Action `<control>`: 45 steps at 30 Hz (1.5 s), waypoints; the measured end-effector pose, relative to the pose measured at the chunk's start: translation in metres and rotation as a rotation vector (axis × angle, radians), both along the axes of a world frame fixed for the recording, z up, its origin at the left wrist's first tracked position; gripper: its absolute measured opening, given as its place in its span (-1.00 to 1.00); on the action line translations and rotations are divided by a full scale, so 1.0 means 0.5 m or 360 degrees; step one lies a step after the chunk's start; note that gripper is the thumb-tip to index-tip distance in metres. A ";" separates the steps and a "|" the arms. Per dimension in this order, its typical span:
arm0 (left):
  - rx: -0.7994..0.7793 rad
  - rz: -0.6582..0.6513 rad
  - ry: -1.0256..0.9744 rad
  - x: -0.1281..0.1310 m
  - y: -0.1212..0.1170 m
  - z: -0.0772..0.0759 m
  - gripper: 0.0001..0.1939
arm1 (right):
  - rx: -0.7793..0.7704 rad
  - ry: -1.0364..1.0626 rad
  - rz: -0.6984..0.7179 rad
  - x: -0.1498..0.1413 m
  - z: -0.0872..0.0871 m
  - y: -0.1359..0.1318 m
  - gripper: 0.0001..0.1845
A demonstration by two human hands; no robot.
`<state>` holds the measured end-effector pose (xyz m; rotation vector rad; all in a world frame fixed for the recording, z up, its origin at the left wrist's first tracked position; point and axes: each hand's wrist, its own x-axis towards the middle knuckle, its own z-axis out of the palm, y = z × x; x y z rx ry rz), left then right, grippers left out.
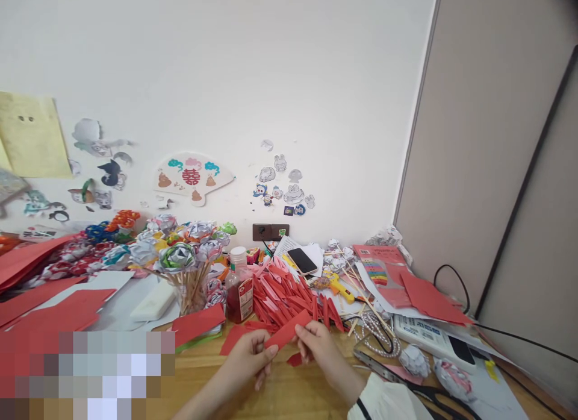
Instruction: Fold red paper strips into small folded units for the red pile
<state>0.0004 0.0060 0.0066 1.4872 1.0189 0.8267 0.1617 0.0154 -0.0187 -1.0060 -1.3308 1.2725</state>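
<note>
Between my two hands, just above the wooden table (pixel 198 378), is a folded strip of red paper (pixel 289 329). My left hand (pixel 250 354) pinches its left end between thumb and fingers. At the strip's right end, my right hand (pixel 316 344) grips the edge with thumb and fingertips. Right behind the hands lies a heap of folded red paper pieces (pixel 284 293). A small red scrap (pixel 294 360) rests on the table beneath the strip.
Left of the heap stand a bottle of dark red liquid (pixel 239 287) and a bunch of paper flowers (pixel 178 257) on sticks. A yellow glue gun (pixel 341 287) and a phone (pixel 302 261) lie behind. Black-handled scissors (pixel 433 396) are at right, near crumpled paper balls (pixel 414 361).
</note>
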 end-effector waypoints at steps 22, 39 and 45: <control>-0.0060 -0.0222 -0.0128 0.007 -0.008 -0.013 -0.61 | 0.0163 0.0049 0.0279 -0.013 0.015 -0.021 -0.65; 0.0029 -0.0181 0.0057 0.009 -0.001 -0.029 -0.60 | 0.0022 0.0098 0.0239 -0.018 0.008 -0.022 -0.61; 0.0129 -0.0108 0.0149 0.008 -0.004 -0.027 -0.61 | -0.0006 0.0066 0.0238 -0.016 0.008 -0.018 -0.61</control>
